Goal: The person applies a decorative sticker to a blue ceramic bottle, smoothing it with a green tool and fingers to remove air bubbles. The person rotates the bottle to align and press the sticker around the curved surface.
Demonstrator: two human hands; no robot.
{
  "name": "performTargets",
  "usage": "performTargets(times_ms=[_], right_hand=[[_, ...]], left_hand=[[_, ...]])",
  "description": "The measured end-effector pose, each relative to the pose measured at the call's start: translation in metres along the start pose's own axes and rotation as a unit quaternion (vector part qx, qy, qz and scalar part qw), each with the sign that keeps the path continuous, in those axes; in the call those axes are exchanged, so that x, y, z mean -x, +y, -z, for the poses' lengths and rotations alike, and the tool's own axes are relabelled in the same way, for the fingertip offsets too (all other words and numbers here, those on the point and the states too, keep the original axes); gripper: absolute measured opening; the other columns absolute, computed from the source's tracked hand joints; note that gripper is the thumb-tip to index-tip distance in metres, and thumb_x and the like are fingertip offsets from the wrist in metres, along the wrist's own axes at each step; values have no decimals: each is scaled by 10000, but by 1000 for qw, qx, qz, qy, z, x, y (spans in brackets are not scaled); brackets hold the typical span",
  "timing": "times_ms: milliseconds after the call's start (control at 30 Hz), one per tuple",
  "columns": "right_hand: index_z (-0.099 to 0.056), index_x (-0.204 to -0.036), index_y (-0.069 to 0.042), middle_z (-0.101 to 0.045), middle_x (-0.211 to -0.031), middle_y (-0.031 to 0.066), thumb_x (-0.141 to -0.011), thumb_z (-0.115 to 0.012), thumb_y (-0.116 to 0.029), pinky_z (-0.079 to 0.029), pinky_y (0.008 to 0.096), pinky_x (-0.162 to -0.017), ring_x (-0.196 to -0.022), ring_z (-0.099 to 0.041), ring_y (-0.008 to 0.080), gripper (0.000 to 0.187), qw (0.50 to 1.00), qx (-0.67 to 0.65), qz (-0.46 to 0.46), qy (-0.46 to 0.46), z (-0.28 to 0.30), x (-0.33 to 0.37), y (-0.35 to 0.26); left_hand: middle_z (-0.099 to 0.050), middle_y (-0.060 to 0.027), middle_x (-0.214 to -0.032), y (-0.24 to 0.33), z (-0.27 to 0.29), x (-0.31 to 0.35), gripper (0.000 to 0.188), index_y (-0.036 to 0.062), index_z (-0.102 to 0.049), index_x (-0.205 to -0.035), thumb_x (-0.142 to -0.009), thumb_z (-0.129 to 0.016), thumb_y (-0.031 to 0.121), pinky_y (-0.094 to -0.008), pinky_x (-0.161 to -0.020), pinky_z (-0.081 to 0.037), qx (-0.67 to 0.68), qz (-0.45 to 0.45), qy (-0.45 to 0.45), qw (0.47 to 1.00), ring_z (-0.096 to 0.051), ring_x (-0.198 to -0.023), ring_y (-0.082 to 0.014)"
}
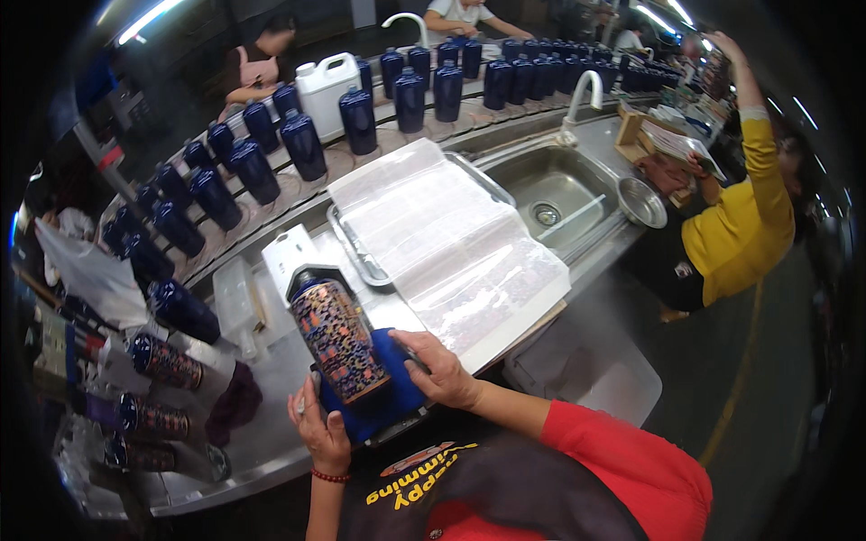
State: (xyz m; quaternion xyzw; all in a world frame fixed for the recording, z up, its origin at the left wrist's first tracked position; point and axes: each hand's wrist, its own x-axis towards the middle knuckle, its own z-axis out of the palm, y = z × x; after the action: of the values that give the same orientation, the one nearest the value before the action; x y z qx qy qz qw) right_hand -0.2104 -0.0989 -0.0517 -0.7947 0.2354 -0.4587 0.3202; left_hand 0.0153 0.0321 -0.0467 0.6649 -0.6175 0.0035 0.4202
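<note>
A dark blue bottle wrapped in a multicoloured patterned film (338, 338) lies tilted in a white, dark-edged holder (290, 255), its neck pointing away from me. Blue cloth (397, 368) spreads under and beside its near end. My left hand (322, 433), with a ring and a red bead bracelet, is at the cloth's near left edge, fingers extended and thumb apart. On the other side, my right hand (437, 368) touches the cloth's right edge with its fingers spread. A small dark patch beside its fingertips cannot be made out. Neither hand is around the bottle.
Sheets of patterned film (460, 261) lie over a metal tray (361, 257) beside a sink (550, 194). Plain blue bottles (357, 122) line a curved conveyor behind a white jug (329, 90). Several patterned bottles (167, 361) stand left. A co-worker in a yellow top (740, 225) works at right.
</note>
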Motion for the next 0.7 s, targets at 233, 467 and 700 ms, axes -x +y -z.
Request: performTargets(times_ms=[233,467,700], right_hand=[[-483,-1458,44,-564,-1416,228,-957,-587,-37,-402,433,-1129,-1300,-537,381,517,1000,-1,19,6,-3,2,3],[-492,-1427,54,-566,-1393,247,-934,-601,-30,-418,453,-1119,-1273,-547,410,512,1000,5,28,12,-2,0,-3],[-500,-1416,50,-565,-1395,248,-928,-609,-37,-420,457,-1117,-1275,-546,410,508,999,0,29,16,-1,0,-3]], left_hand=[[-603,-257,-1363,4,3,0,757,-88,-461,-1474,-1080,-359,551,-514,-1179,-278,27,36,-17,999,-462,-1338,-438],[-564,-260,-1428,6,7,-1,748,-82,-461,-1479,-1088,-332,544,-509,-1179,-280,29,49,-27,998,-444,-1371,-451],[-561,-273,-1426,10,7,1,747,-75,-439,-1500,-1089,-336,540,-509,-1178,-276,40,50,-26,998,-455,-1358,-452]])
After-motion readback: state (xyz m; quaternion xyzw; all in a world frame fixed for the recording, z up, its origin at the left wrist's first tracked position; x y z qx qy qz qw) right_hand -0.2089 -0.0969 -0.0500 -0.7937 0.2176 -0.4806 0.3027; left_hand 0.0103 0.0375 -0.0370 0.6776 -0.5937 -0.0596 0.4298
